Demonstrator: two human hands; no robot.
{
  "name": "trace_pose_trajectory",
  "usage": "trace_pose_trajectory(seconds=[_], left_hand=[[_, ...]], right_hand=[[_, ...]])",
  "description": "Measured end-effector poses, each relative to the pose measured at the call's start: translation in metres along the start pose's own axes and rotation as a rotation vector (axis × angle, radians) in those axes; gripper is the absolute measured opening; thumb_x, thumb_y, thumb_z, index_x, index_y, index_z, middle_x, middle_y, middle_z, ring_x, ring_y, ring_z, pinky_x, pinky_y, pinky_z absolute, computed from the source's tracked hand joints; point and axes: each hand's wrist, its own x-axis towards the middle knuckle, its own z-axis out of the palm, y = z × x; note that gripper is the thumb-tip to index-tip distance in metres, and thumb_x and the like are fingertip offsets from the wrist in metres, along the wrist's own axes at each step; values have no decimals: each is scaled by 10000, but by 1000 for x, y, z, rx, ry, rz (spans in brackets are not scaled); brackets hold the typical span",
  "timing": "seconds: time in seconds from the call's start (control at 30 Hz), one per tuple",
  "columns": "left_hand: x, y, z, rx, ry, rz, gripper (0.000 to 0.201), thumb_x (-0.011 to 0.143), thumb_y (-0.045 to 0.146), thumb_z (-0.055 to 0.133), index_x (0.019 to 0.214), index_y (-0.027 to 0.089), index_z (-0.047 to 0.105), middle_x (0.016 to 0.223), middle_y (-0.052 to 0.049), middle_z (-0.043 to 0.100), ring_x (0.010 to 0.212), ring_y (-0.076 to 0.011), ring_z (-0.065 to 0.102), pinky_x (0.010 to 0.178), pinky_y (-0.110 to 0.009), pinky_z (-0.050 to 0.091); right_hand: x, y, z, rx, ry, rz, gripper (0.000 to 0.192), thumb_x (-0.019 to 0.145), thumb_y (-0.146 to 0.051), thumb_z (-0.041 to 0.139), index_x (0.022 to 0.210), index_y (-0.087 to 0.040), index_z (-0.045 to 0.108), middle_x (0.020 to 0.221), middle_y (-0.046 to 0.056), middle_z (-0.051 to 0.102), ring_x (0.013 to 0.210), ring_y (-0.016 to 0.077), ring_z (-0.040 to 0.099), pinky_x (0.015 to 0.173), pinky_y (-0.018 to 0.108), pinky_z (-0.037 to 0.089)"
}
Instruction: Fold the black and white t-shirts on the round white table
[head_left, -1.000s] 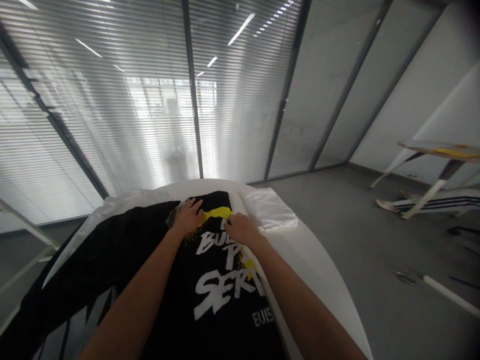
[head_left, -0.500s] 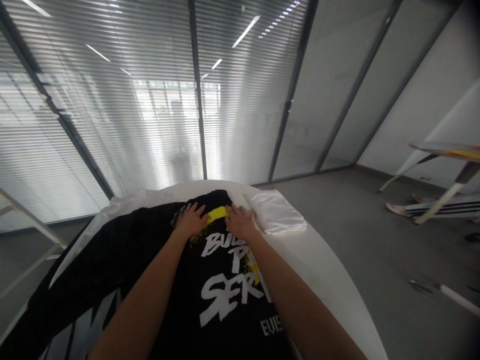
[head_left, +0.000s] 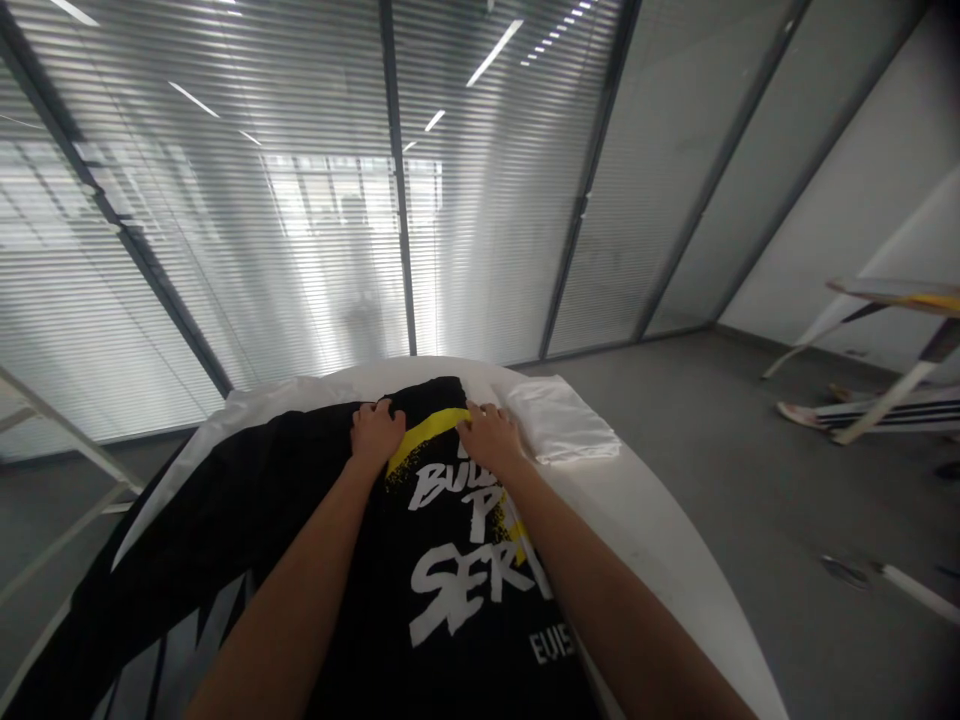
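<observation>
The left hand (head_left: 375,432) lies on the far end of a black printed T-shirt (head_left: 450,560), fingers curled over its edge, perhaps pinching it. The right hand (head_left: 489,436) rests flat, fingers spread, beside a yellow stripe (head_left: 427,432). The shirt lies spread on the white tabletop (head_left: 660,560), soft, light and limp; the far edge or corners look best to grip. A folded white cloth (head_left: 561,430) lies just right.

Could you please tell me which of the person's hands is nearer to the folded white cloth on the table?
Right. The right hand lies on the black T-shirt just beside the folded white cloth; the left hand rests farther away, across the yellow stripe.
</observation>
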Motion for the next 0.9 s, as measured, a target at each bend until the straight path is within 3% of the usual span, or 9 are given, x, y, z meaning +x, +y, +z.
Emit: trace_pose_trajectory(seconds=[0.07,0.17,0.27,0.37,0.47,0.57,0.73,0.9], left_hand=[[3,0,-2,-57,-7,-86,553,823,402,518,1320,171,591,1274,-225,586,1245,-425,471,979,-565,392],[10,-1,-3,-396,-33,-176,535,706,320,653,1227,200,651,1221,-181,637,1276,-434,441,1035,-592,317],[16,-1,-4,-735,-58,-213,464,664,231,664,1126,194,685,1091,-123,691,1169,-341,551,1008,-471,391],[17,1,-10,-902,-98,-207,431,699,209,619,1126,169,662,914,-72,700,900,-220,642,826,-335,487],[16,1,-19,-1091,-141,-254,456,725,205,602,1181,196,602,797,-10,656,675,-138,612,653,-266,482],[16,-1,-25,-1241,-159,-345,426,734,183,604,1155,224,556,735,37,591,571,-99,564,568,-230,455],[25,-3,-28,-1341,-252,-536,112,773,156,594,865,200,549,657,30,539,580,-109,565,601,-241,490],[28,-5,-36,-1351,-393,-656,62,858,185,545,806,197,514,697,-5,581,655,-127,597,607,-255,516]], right_hand=[[1,0,3,15,-43,-11,540,970,-451,314,1468,-257,390,1349,145,525,1213,323,463,970,477,349],[1,1,10,-7,-112,-98,532,973,-495,309,1467,-315,391,1402,131,494,1270,325,424,1007,515,308],[2,2,14,-9,-126,-101,529,948,-499,376,1446,-327,423,1446,129,454,1301,329,401,1024,539,292],[7,4,13,82,-145,-70,515,906,-450,460,1408,-335,476,1433,97,485,1301,329,417,1038,555,294],[14,6,9,295,-137,-36,469,864,-370,525,1323,-287,577,1432,84,500,1294,306,451,1072,528,300],[21,8,7,567,-106,-29,444,844,-287,541,1272,-199,620,1368,94,567,1246,238,520,1071,396,365],[29,10,11,910,-32,64,458,820,-214,515,1268,-171,596,1281,79,633,1119,191,610,983,343,464],[35,10,18,1286,-45,210,497,766,-188,553,1262,-164,553,1208,91,661,964,176,667,854,322,533]])
